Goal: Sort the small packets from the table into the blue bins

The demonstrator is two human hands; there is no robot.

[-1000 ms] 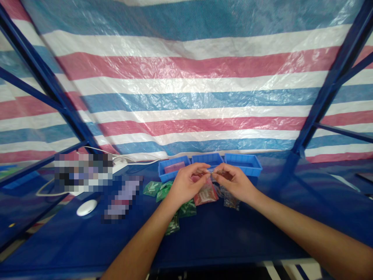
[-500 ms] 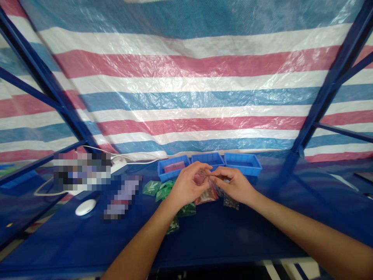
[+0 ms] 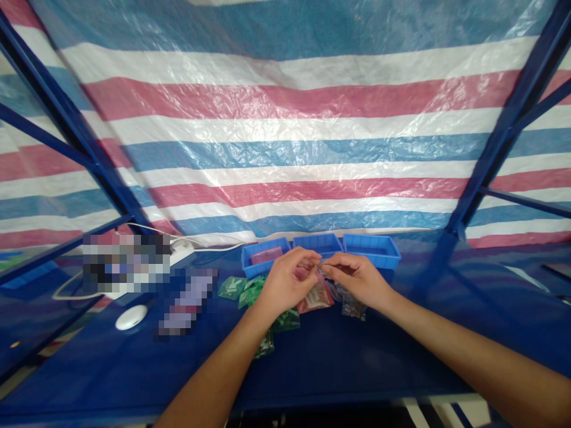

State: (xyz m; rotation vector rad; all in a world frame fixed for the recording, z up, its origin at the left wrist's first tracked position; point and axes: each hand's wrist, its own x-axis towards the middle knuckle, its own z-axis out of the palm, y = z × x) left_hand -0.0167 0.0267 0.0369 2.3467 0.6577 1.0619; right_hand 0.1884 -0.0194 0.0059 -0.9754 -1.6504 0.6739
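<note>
My left hand [image 3: 289, 282] and my right hand [image 3: 359, 280] meet at the fingertips above the table. Each is closed in a pinch, thumb against forefinger, on something too small and blurred to name. Below and between them lies a small red-edged plastic bag [image 3: 317, 299], partly covered by my left hand. A clear plastic bag with dark small pieces [image 3: 354, 310] is under my right hand. Several green plastic bags [image 3: 232, 288] lie left of and beneath my left hand and forearm.
Three blue bins stand in a row behind my hands: a left bin [image 3: 250, 271] with a pink packet [image 3: 266, 255] inside, a middle bin [image 3: 317, 240] and a right bin [image 3: 379, 260]. A white round object [image 3: 131, 317] and a white power strip [image 3: 182, 254] with cables are at left.
My fingertips have shifted slightly against each other, and the right fingers have drawn a little closer together. The bags and bins stay where they were.
</note>
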